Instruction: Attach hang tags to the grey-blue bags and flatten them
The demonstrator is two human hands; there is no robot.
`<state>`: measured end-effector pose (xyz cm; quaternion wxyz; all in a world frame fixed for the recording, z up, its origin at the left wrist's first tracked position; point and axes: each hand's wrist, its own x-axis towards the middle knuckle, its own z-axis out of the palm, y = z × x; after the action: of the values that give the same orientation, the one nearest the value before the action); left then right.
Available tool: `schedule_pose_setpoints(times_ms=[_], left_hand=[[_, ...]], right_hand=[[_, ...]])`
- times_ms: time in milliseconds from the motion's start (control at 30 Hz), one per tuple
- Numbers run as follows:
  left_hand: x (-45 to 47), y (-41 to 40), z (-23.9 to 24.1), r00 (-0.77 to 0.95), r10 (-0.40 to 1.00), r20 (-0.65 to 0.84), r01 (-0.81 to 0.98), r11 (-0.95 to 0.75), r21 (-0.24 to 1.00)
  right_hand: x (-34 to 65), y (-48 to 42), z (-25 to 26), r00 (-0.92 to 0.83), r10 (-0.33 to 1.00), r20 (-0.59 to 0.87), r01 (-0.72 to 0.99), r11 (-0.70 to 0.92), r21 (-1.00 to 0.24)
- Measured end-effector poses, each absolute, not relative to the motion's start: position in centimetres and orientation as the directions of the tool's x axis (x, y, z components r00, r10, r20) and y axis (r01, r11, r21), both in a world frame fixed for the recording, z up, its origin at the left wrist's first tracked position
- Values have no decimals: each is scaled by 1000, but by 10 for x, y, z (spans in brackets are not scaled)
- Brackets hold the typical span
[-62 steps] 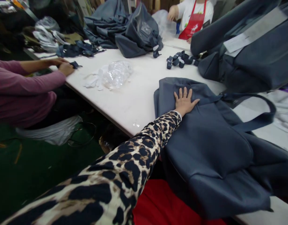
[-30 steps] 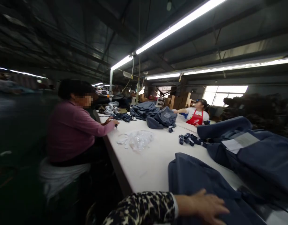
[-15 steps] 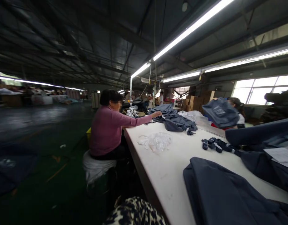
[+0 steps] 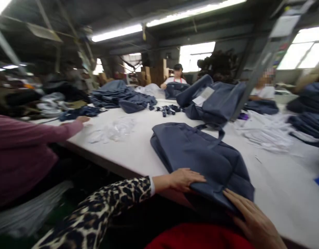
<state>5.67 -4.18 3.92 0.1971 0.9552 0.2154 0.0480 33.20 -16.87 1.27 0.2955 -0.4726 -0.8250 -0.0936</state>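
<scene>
A grey-blue fabric bag (image 4: 200,157) lies flat on the white table (image 4: 138,148) in front of me, its strap handle (image 4: 213,129) at the far end. My left hand (image 4: 184,180), in a leopard-print sleeve, rests flat on the bag's near left edge. At the bag's near right corner lies my right hand (image 4: 252,219), fingers spread on the fabric. Neither hand grips anything.
A person in a pink sleeve (image 4: 32,138) sits at my left, hand by clear plastic wrap (image 4: 115,129). More grey-blue bags (image 4: 213,98) and folded piles (image 4: 118,93) stand farther back. White cloth (image 4: 265,133) lies at right. Other people sit across the table.
The view dropped from the ceiling and hall back onto the table. My right hand has come into sight on the bag's near corner, and my left hand lies on its near edge.
</scene>
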Motion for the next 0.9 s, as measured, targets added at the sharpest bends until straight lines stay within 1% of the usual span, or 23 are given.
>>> schedule_pose_setpoints(times_ms=[67, 167, 233, 300, 367, 433, 500, 567, 633, 733, 800, 900], left_hand=[[57, -33, 41, 906, 422, -9, 379, -804, 458], [55, -27, 43, 913, 409, -8, 355, -783, 511], [54, -29, 43, 911, 413, 4, 353, -783, 513], [52, -31, 42, 903, 430, 5, 368, -779, 507], [51, -32, 43, 898, 440, 20, 372, -781, 502], [50, -33, 44, 908, 417, 46, 346, -807, 479], [49, -34, 46, 924, 378, 61, 322, -852, 413], [51, -37, 43, 930, 362, 65, 326, -893, 311], [55, -41, 35, 927, 365, 88, 341, -917, 207], [61, -48, 17, 929, 346, 131, 338, -938, 78], [61, -52, 6, 946, 293, 138, 294, -956, 13], [54, -53, 0, 979, 168, 112, 174, -983, -51]], right_hand=[[346, -178, 7, -317, 782, 536, 867, 468, -170], [342, -192, 8, -224, 802, 553, 907, 379, -182], [327, -197, 8, -165, 797, 581, 929, 323, -179], [308, -195, 5, -91, 797, 597, 944, 261, -204], [292, -190, 0, -4, 794, 608, 942, 207, -264], [284, -184, -4, 48, 789, 613, 924, 199, -328], [285, -179, -3, 41, 788, 615, 903, 234, -360], [293, -176, 0, 1, 775, 631, 897, 278, -343], [302, -174, 3, -29, 748, 663, 914, 289, -286], [311, -176, -2, -81, 701, 709, 945, 279, -168], [311, -182, -12, -97, 685, 722, 951, 277, -136], [308, -196, -29, -78, 692, 718, 948, 275, -162]])
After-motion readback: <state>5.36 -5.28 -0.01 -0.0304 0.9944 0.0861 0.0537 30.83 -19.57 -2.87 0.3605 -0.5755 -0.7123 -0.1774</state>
